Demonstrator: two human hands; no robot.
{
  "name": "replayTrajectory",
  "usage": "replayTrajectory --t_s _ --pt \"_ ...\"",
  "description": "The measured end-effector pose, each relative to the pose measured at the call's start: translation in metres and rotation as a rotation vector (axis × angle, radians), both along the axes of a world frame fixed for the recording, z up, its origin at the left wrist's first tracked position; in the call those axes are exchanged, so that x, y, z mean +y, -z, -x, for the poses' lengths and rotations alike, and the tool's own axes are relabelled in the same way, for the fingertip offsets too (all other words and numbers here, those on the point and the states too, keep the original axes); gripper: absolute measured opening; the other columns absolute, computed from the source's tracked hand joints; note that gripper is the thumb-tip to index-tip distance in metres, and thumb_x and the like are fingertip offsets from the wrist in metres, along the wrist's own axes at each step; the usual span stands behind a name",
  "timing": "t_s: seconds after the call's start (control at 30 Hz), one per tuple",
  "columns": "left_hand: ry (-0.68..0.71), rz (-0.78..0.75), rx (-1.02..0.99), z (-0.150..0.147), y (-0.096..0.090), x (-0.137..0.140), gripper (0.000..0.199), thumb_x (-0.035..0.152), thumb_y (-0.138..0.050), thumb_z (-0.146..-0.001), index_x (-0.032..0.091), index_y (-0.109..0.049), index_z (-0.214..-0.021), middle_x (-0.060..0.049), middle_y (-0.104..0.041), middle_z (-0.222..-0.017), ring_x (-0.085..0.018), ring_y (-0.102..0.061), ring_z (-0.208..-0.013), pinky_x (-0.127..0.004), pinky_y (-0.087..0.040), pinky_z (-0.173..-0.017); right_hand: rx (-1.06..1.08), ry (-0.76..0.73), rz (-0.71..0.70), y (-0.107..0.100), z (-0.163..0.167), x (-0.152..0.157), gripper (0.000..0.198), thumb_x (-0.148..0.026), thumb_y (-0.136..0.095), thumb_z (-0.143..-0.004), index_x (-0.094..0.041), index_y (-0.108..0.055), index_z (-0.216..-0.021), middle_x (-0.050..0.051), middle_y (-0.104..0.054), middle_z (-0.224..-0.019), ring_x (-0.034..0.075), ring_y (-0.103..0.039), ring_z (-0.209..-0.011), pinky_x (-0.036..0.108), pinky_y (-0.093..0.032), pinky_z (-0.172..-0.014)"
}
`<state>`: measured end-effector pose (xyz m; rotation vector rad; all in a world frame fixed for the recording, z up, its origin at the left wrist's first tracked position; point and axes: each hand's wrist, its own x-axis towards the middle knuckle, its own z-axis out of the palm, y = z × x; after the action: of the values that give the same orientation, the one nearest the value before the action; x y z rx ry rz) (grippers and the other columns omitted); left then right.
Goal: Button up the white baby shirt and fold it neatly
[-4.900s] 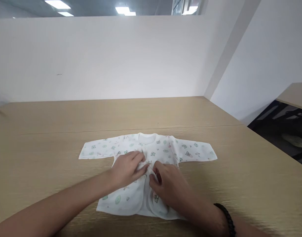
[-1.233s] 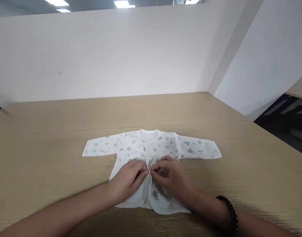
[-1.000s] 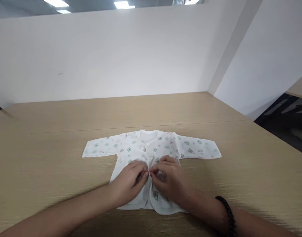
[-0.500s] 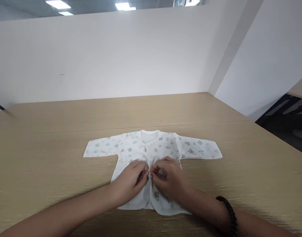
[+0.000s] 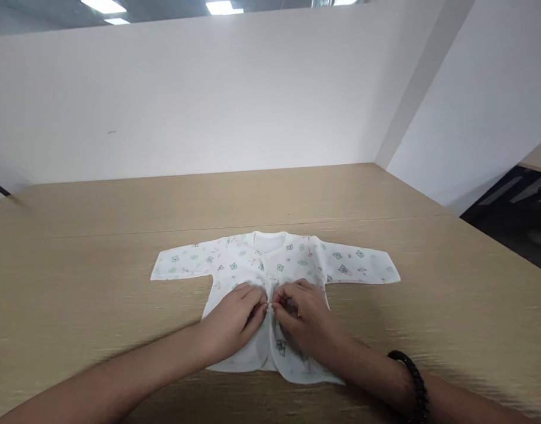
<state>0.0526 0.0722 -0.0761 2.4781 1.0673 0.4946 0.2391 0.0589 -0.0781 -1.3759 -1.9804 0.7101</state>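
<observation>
A white baby shirt (image 5: 248,265) printed with small green and grey animal figures lies face up, its sleeves spread to both sides and its neck toward the wall. Along its front opening, my left hand (image 5: 239,318) pinches the left front edge between thumb and fingers. Just across from it, my right hand (image 5: 306,315) pinches the right front edge, the fingertips of both hands almost touching. Whatever fastener lies under the fingertips is hidden. Below the hands the two front panels part slightly at the hem.
The shirt rests on a wood-grain table (image 5: 98,312) with a seam running across it. A white wall (image 5: 200,100) stands behind the table. Beyond the right edge is a dark space with a piece of furniture (image 5: 538,156). A black bracelet (image 5: 412,380) circles my right wrist.
My hands keep their pinch at the same spot on the shirt front, with the right fingers shifted very slightly. The view has moved a little.
</observation>
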Motion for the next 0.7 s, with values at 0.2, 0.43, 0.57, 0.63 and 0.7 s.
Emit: replayTrajectory --t_s 0.2,0.43,0.57,0.63,0.7 --pt "0.008 -0.010 0.010 0.0006 -0.0004 0.0007 0.016 0.019 -0.035 -0.096 0.019 -0.045 -0.084 -0.005 -0.055 -0.082 -0.021 -0.050 -0.080 -0.032 -0.042 -0.071 0.017 -0.008 0.017 -0.0010 0.0000 -0.0007 0.009 -0.012 -0.057 -0.080 -0.018 -0.058 -0.074 0.000 -0.062 -0.075 0.019 -0.053 -0.081 0.033 -0.037 -0.074" --pt "-0.008 -0.024 0.001 0.0009 -0.0009 0.0004 0.016 0.019 -0.035 -0.094 0.019 -0.043 -0.080 -0.005 -0.055 -0.079 -0.020 -0.050 -0.078 -0.032 -0.042 -0.068 0.035 -0.063 -0.040 -0.0002 -0.0011 -0.0003 0.009 -0.011 -0.056 -0.082 -0.019 -0.058 -0.077 0.000 -0.064 -0.078 0.020 -0.052 -0.085 0.034 -0.037 -0.077" --pt "0.001 -0.090 0.031 0.0008 -0.0009 0.0002 0.016 0.019 -0.036 -0.094 0.019 -0.044 -0.080 -0.005 -0.055 -0.079 -0.021 -0.050 -0.078 -0.032 -0.043 -0.067 -0.015 -0.053 -0.051 0.0019 -0.0011 -0.0009 0.009 -0.012 -0.057 -0.083 -0.019 -0.058 -0.077 0.000 -0.064 -0.077 0.020 -0.053 -0.084 0.035 -0.038 -0.076" --pt "-0.002 -0.123 0.046 0.0009 -0.0017 -0.0004 0.016 0.019 -0.037 -0.094 0.019 -0.045 -0.080 -0.005 -0.055 -0.079 -0.021 -0.050 -0.079 -0.033 -0.044 -0.069 -0.041 -0.048 -0.070 0.0035 -0.0014 -0.0006 0.009 -0.011 -0.057 -0.084 -0.019 -0.058 -0.078 0.001 -0.064 -0.078 0.021 -0.053 -0.084 0.035 -0.039 -0.076" --pt "-0.022 -0.160 0.040 0.0013 -0.0027 -0.0009 0.011 0.019 -0.041 -0.093 0.018 -0.048 -0.084 -0.006 -0.056 -0.085 -0.022 -0.051 -0.085 -0.036 -0.046 -0.075 -0.061 -0.046 -0.102 0.0048 -0.0018 -0.0002 0.009 -0.011 -0.058 -0.084 -0.019 -0.059 -0.080 0.001 -0.065 -0.081 0.021 -0.054 -0.085 0.035 -0.039 -0.077"
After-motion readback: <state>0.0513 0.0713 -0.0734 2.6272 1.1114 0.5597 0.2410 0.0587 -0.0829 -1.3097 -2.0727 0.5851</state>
